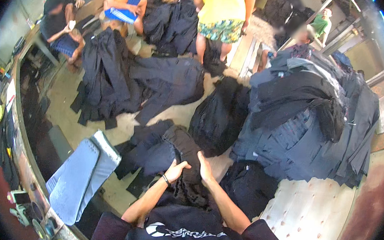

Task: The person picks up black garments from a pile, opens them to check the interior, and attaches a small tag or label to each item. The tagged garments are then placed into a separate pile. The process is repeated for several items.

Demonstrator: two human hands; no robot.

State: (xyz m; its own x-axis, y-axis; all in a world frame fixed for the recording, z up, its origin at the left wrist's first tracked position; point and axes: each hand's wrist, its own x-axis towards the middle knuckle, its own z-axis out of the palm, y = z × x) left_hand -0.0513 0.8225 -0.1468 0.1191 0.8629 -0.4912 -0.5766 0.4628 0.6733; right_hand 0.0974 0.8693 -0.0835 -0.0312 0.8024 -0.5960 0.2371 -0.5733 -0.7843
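Head view shows both hands gripping one dark garment (187,165) just in front of the person's chest. Fingers of the left hand (176,170), which wears a thin wrist band, are clamped on its left fold; fingers of the right hand (205,168) press closed on its right side. To the right, a tall heap of dark clothing (310,126) rests on a pale table (307,217). Left of the hands lies a grey padded board (77,178). Other people sit farther off among dark piles on the floor (65,104).
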